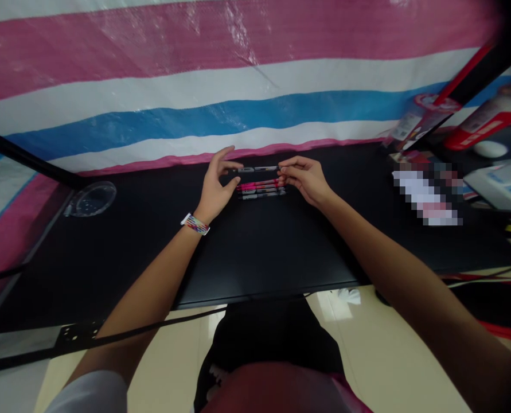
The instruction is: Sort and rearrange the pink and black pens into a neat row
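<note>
Several pens [261,196] already lie side by side on the worktop [255,246], while the far pen [258,169], its right end pinched by the right hand [307,180], its left end beside the spread left hand [215,186], seems not yet aligned.

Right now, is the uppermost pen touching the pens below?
Apart: the head view shows black tabletop between the uppermost pen and the pens below.
</note>
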Motion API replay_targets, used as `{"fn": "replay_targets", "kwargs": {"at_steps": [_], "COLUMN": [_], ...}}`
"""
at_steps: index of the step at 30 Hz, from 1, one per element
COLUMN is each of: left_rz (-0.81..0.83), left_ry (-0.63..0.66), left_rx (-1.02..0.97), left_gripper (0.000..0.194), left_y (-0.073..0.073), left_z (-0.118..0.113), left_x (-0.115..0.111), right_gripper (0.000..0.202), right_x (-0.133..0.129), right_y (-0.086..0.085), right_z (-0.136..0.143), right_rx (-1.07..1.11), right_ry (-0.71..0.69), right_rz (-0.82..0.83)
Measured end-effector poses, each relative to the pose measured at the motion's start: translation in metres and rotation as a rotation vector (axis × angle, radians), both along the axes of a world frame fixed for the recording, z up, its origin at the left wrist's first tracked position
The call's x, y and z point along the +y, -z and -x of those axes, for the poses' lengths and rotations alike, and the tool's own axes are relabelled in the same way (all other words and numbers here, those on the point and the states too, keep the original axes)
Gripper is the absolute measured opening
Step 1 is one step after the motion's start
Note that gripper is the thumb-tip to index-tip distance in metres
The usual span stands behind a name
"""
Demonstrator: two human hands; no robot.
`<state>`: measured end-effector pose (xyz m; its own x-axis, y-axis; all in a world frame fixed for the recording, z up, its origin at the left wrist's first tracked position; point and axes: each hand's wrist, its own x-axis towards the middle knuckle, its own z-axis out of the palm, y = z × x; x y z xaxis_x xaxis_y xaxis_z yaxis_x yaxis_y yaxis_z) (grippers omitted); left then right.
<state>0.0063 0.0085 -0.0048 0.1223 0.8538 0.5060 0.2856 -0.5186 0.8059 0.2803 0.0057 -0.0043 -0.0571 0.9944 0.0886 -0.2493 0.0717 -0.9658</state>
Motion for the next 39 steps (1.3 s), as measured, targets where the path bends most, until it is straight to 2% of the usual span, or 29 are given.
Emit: {"fn": "replay_targets", "kwargs": {"at_steps": [2,3,6,10,13,17,21,23,31,39], "left_rz": [-0.034,-0.026,0.034,-0.044,-0.1,-0.084,-0.076,-0.088,-0.12,-0.132], "left_ry": [-0.006,-0.004,-0.01,-0.088,-0.098,-0.076,-0.08,-0.083,-0.089,-0.082], "left_rx": [0.007,0.011,0.063,0.117,0.084,0.057,0.02,0.002,0.012,0.004], "left_gripper": [0.066,0.06,0.023,0.006,0.011,0.011,0.012,0.013,0.012,0.013], "left_y": [0.0,0.001,0.005,0.006,0.004,0.002,0.003,0.002,0.003,0.005], "left_z": [0.0,0.0,0.001,0.002,0.001,-0.001,-0.002,-0.002,-0.003,-0.004], "left_x": [0.0,0.001,0.003,0.002,0.0,-0.001,-0.001,-0.001,-0.001,0.0], "right_gripper": [0.018,0.018,0.019,0.013,0.007,0.01,0.033,0.038,0.025,0.022], "right_x": [0.001,0.002,0.002,0.0,-0.001,-0.001,-0.004,-0.005,-0.004,-0.004], "right_y": [0.001,0.001,0.001,0.001,0.001,-0.002,-0.009,-0.011,-0.006,-0.006], "right_z": [0.0,0.0,0.001,0.005,0.007,0.006,0.002,0.001,0.007,0.01], "right_rx": [0.003,0.003,0.006,0.014,0.048,0.141,0.276,0.321,0.512,0.47], "right_ry": [0.008,0.011,0.015,0.009,-0.005,-0.062,-0.254,-0.295,-0.268,-0.181], "right_rz": [0.004,0.005,0.007,0.012,0.024,0.07,0.225,0.265,0.292,0.28]}}
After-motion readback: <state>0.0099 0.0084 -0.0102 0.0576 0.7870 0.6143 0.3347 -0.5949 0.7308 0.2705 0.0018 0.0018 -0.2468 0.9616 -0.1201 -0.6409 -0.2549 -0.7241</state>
